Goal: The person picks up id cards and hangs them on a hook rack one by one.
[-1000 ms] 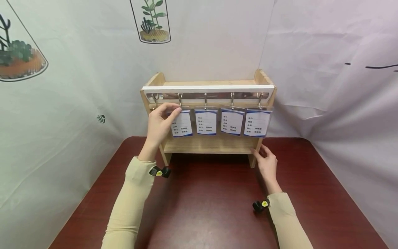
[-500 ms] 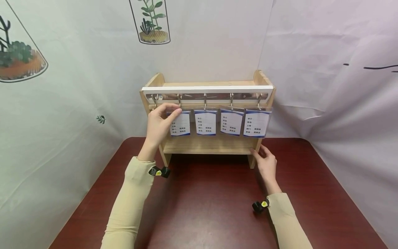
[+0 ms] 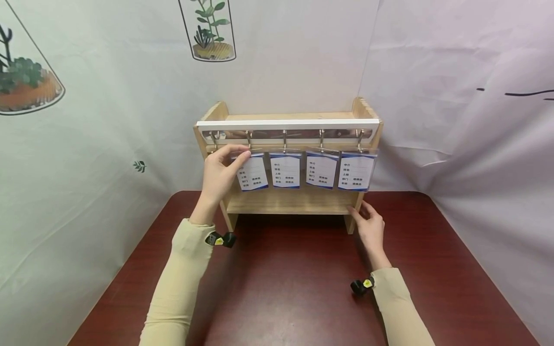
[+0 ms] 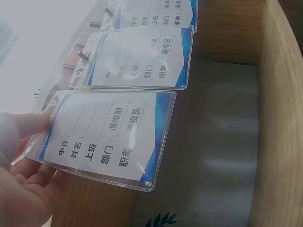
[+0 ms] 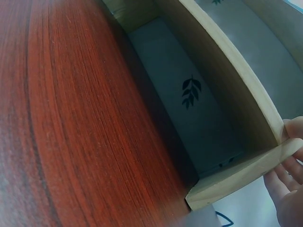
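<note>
My left hand (image 3: 218, 175) pinches the top edge of the leftmost ID badge (image 3: 253, 173), thumb in front and fingers behind. This clear-sleeved badge (image 4: 104, 137), a white card with blue corners, tilts slightly below the hook rail (image 3: 266, 136). Its top edge is partly covered by the thumb in the head view. Three similar badges hang to its right, the nearest being a second badge (image 4: 139, 61). My right hand (image 3: 371, 233) grips the right side panel (image 5: 241, 175) of the wooden shelf (image 3: 290, 205) low down, with its thumb at the lower board's end.
The shelf stands on a dark red table (image 3: 285, 283) against a white printed curtain (image 3: 294, 57). Metal hooks, such as the leftmost hook (image 3: 213, 138), stick out along the rail. The lower board and side panels frame open compartments behind the badges.
The leftmost badge hung straighter half a second ago and is now tilted again, its lower edge swung right. My left hand keeps its pinch; my right hand stays on the panel.
</note>
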Available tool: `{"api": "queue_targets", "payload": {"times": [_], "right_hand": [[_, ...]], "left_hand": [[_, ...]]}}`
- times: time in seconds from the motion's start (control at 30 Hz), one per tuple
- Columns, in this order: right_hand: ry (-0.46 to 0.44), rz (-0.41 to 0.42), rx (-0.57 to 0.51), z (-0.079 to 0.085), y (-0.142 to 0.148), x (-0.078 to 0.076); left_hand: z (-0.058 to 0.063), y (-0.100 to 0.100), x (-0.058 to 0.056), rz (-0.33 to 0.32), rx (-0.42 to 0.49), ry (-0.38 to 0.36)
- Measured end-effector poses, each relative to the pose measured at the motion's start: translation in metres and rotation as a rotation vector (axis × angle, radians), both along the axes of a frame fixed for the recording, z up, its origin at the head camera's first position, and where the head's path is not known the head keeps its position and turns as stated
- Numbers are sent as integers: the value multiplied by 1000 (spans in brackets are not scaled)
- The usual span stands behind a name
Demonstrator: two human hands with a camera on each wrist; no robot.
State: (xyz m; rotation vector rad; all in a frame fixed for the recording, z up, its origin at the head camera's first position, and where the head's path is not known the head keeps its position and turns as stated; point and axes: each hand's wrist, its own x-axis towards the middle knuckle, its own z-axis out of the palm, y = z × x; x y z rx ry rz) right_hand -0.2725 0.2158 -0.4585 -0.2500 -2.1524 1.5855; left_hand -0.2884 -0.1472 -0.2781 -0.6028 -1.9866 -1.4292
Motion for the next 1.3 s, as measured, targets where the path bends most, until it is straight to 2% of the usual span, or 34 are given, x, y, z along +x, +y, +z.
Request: {"api": "queue_targets", "payload": {"times": [0.5,0.83,1.07,1.3], "right_hand": [[6,18,-20,-1,0,0],[11,17,-9,0,1,-1],[8,20,-13,0,1,-2],[2,22,-14,-2,1,-1]], "left_hand": [[-1,-3,1,-23,-2,-30],[3,-2,2,29,-42,-59],[3,-3,2,13,-30,-57],[1,-2,-1,28,-54,-23]]}}
